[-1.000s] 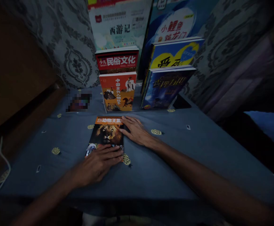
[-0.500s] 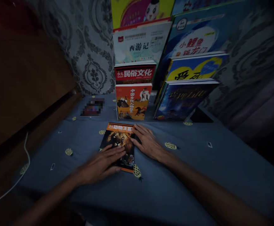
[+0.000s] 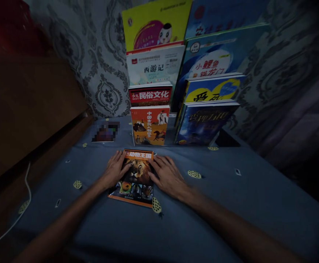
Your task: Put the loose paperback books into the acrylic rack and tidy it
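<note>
1 lion book (image 3: 136,179) lies flat, 7 books (image 3: 149,125) stand displayed, 2 hands (image 3: 114,170) rest.

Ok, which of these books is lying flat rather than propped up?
The lion-cover book, flat on the blue cloth between left hand and right hand; the others stand upright.

- We see a dim frame, brightest at the upper centre, dark at the corners.
- Edges bend and smear.
- A pixelated patch sits centre left.
</note>
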{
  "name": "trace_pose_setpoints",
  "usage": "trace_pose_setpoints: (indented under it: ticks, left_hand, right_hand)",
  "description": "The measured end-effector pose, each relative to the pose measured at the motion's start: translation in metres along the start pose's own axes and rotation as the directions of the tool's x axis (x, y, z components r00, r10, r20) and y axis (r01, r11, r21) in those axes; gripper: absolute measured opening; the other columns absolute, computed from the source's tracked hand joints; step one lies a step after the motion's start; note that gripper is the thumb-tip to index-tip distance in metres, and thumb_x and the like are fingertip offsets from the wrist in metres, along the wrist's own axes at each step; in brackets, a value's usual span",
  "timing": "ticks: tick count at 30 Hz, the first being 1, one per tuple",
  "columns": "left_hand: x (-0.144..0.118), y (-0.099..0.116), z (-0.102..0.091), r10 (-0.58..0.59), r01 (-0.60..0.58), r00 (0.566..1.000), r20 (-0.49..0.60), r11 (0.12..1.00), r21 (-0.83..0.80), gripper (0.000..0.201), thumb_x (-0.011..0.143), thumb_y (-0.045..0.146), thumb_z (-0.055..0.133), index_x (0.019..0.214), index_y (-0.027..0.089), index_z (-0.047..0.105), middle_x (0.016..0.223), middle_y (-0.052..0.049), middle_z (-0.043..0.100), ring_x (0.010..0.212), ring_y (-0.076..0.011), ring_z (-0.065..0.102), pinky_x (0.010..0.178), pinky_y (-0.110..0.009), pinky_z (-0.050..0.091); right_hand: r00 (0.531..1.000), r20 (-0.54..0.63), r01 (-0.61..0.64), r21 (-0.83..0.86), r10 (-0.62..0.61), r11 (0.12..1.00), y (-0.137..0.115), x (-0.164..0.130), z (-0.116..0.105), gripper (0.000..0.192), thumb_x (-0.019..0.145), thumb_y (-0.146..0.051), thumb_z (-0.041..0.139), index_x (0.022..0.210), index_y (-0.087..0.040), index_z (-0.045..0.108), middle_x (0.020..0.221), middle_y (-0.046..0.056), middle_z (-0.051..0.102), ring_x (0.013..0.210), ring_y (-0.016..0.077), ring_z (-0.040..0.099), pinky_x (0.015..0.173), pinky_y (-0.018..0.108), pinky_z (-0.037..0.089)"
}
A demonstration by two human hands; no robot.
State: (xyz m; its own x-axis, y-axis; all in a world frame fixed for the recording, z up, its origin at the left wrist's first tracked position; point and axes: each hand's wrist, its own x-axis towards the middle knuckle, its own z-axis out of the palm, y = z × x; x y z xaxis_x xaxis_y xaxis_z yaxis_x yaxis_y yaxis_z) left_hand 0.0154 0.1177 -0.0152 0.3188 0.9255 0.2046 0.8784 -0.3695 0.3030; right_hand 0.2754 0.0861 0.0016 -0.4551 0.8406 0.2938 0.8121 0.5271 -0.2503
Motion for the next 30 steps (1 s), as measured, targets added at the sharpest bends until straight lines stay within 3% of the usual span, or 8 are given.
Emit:
trace_pose_setpoints:
  ticks: [3, 7, 11, 15, 19, 21, 26, 30]
  left_hand:
    - [0.000, -0.003, 0.000, 0.034, -0.040, 0.997, -0.068, 0.995, -0.094, 0.060, 0.096, 0.048, 0.047, 0.145, 0.014, 0.040, 0.147, -0.020, 0.049, 0.141, -0.0333, 0.040, 0.113, -0.056, 0.035]
    - [0.006, -0.014, -0.003, -0.009, -0.037, 0.995, -0.101, 0.899, -0.436, 0.058, 0.093, 0.043, 0.051, 0.143, 0.016, 0.042, 0.143, -0.016, 0.055, 0.133, -0.0286, 0.051, 0.114, -0.051, 0.038]
    - [0.010, -0.024, -0.004, -0.112, 0.075, 0.994, 0.000, 0.661, -0.747, 0.066, 0.090, 0.044, 0.056, 0.146, 0.015, 0.035, 0.146, -0.017, 0.051, 0.135, -0.0287, 0.050, 0.112, -0.048, 0.042]
    - [0.004, -0.020, -0.008, -0.267, 0.214, 0.956, 0.120, 0.359, -0.908, 0.065, 0.085, 0.031, 0.063, 0.143, 0.018, 0.038, 0.149, -0.015, 0.049, 0.127, -0.0266, 0.058, 0.101, -0.039, 0.054]
    - [-0.002, -0.004, -0.022, -0.243, 0.371, 0.909, 0.338, 0.104, -0.923, 0.049, 0.078, 0.018, 0.073, 0.124, 0.010, 0.058, 0.119, -0.015, 0.071, 0.098, -0.0223, 0.073, 0.085, -0.029, 0.060]
    - [-0.002, 0.004, -0.032, -0.214, 0.385, 0.903, 0.372, 0.022, -0.923, 0.042, 0.075, 0.014, 0.076, 0.115, 0.008, 0.064, 0.106, -0.014, 0.075, 0.086, -0.0202, 0.074, 0.079, -0.026, 0.061]
    - [0.005, 0.026, -0.061, -0.201, 0.300, 0.935, 0.291, 0.013, -0.954, 0.042, 0.071, 0.015, 0.081, 0.110, 0.010, 0.068, 0.102, -0.012, 0.076, 0.082, -0.0199, 0.075, 0.073, -0.025, 0.061]
    - [0.015, 0.051, -0.090, -0.126, 0.166, 0.981, 0.149, 0.137, -0.977, 0.049, 0.069, 0.028, 0.086, 0.113, 0.013, 0.068, 0.104, -0.011, 0.076, 0.089, -0.0224, 0.074, 0.075, -0.025, 0.059]
  right_hand:
    - [1.000, -0.008, -0.006, 0.013, 0.006, 1.000, -0.004, -0.002, -0.001, 0.045, 0.092, -0.034, 0.050, 0.132, -0.016, 0.057, 0.137, 0.018, 0.059, 0.131, 0.0347, 0.049, 0.113, 0.058, 0.032]
    - [1.000, -0.022, -0.001, 0.032, 0.001, 0.999, -0.003, -0.002, 0.000, 0.043, 0.092, -0.033, 0.049, 0.132, -0.018, 0.057, 0.136, 0.018, 0.059, 0.130, 0.0346, 0.050, 0.111, 0.059, 0.034]
    - [1.000, -0.022, -0.001, 0.048, 0.002, 0.999, -0.002, -0.002, -0.001, 0.043, 0.092, -0.032, 0.051, 0.132, -0.017, 0.057, 0.137, 0.017, 0.058, 0.129, 0.0330, 0.049, 0.112, 0.055, 0.035]
    - [1.000, 0.014, -0.016, 0.067, 0.015, 0.998, -0.004, -0.001, -0.004, 0.043, 0.092, -0.030, 0.051, 0.132, -0.015, 0.056, 0.138, 0.018, 0.057, 0.132, 0.0325, 0.047, 0.111, 0.054, 0.035]
    - [0.999, 0.039, -0.018, 0.112, 0.014, 0.994, -0.006, -0.001, -0.009, 0.044, 0.093, -0.029, 0.051, 0.133, -0.013, 0.055, 0.140, 0.018, 0.056, 0.134, 0.0312, 0.045, 0.113, 0.053, 0.031]
    - [1.000, 0.029, -0.012, 0.159, 0.008, 0.987, -0.006, -0.002, -0.011, 0.042, 0.093, -0.029, 0.051, 0.132, -0.015, 0.055, 0.138, 0.016, 0.058, 0.132, 0.0295, 0.047, 0.114, 0.052, 0.030]
    - [0.990, -0.060, -0.091, 0.416, 0.128, 0.905, 0.002, 0.000, -0.008, 0.054, 0.090, -0.034, 0.055, 0.140, -0.017, 0.044, 0.121, 0.014, 0.066, 0.114, 0.0285, 0.059, 0.101, 0.050, 0.043]
    - [0.956, -0.086, -0.127, 0.739, 0.279, 0.661, 0.008, 0.007, 0.000, 0.042, 0.087, -0.045, 0.058, 0.121, -0.019, 0.057, 0.078, 0.001, 0.066, 0.070, 0.0187, 0.064, 0.064, 0.031, 0.051]
